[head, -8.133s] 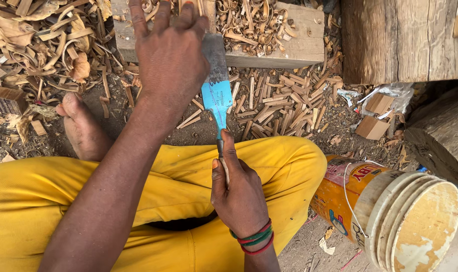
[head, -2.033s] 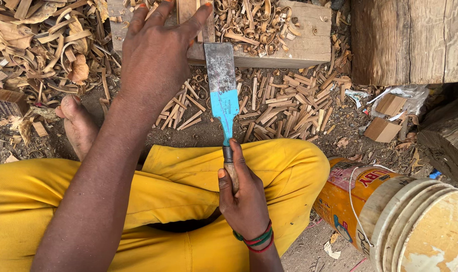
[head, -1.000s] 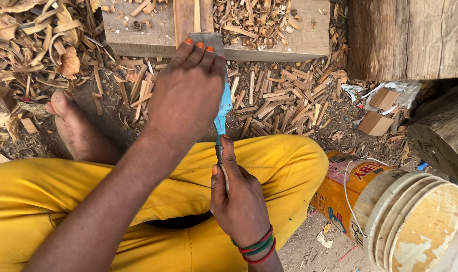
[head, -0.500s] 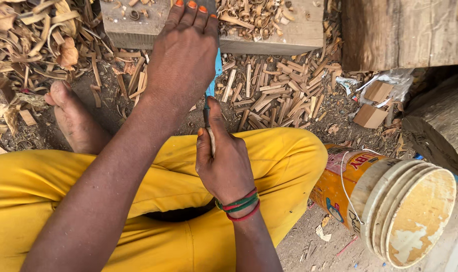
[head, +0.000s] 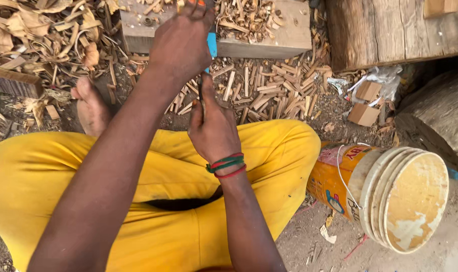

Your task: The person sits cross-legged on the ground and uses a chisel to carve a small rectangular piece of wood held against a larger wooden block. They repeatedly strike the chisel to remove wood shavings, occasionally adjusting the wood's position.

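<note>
Centrally, blue-painted blade (head: 212, 46) mostly hidden under left hand (head: 181, 43); sliver shows at near edge of wooden block (head: 284, 38). Left hand lies palm down over blade, fingers curled onto block's top. Right hand (head: 212, 126) closed round tool's handle, just below; red and green bands (head: 226, 165) on wrist. Shavings (head: 244, 15) heaped on block; split wood chips (head: 269, 90) on ground at its near edge. Yellow plastic bucket (head: 385, 194) lies on side at right, mouth covered by stacked lids, contents hidden. Bare foot (head: 90, 106) left of block.
</note>
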